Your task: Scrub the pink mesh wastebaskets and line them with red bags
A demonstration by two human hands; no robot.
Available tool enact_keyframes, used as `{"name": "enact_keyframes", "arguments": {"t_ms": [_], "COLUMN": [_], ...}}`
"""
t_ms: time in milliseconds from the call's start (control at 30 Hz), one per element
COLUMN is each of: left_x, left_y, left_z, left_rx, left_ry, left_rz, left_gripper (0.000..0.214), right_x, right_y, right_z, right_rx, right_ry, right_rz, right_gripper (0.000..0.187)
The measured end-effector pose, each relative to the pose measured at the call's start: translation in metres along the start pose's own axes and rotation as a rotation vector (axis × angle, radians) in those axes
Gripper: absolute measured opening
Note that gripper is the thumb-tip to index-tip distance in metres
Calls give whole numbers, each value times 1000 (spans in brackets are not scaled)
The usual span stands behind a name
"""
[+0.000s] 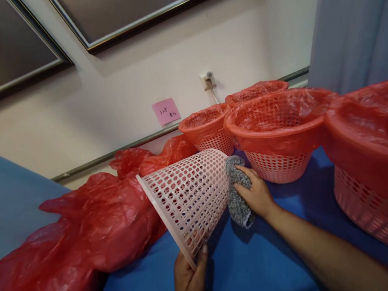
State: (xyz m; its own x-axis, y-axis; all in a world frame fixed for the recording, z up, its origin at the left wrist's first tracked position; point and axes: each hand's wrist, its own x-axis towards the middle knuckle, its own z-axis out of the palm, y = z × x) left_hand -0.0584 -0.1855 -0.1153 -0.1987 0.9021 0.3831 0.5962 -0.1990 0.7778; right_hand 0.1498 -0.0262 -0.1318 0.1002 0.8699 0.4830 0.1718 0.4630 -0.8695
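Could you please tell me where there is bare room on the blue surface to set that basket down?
Bare blue cloth shows between the heap of red plastic bags and the right hand, in front of the tilted pink perforated plastic basket. Along the wall it is crowded with red-lined pink baskets.

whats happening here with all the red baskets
A person holds a pink basket on its side over a blue surface. The left hand grips its rim, and the right hand presses a grey cloth against its base. Loose red bags lie to the left; lined baskets stand behind.
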Motion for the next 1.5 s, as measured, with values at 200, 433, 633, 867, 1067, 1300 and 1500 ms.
{"name": "enact_keyframes", "arguments": {"t_ms": [200, 433, 633, 867, 1067, 1300, 1500], "left_x": [0, -7, -14, -13, -13, -14, -12], "left_y": [-18, -39, -53, -54, -42, -50, -47], "left_z": [7, 13, 14, 15, 15, 16, 17], "left_rx": [55, 81, 169, 203, 92, 173, 234], "left_ry": [-30, -30, 25, -45, -98, -110, -58], "left_rz": [119, 180, 182, 196, 237, 218, 352], "left_gripper": [37, 45, 37, 38, 47, 40, 43], "right_x": [-32, -55, -4, -19, -56, -31, 0], "right_y": [-22, -33, 16, -3, -43, -19, 0], "right_z": [2, 7, 6, 4, -1, 1, -7], "right_rx": [22, 125, 9, -25, 134, -49, -100], "right_ry": [-286, -487, -2, -147, -500, -144, 14], "right_rz": [-416, -731, 19, -192, -844, -352, -87], "right_gripper": [63, 63, 51, 58, 65, 56, 48]}}
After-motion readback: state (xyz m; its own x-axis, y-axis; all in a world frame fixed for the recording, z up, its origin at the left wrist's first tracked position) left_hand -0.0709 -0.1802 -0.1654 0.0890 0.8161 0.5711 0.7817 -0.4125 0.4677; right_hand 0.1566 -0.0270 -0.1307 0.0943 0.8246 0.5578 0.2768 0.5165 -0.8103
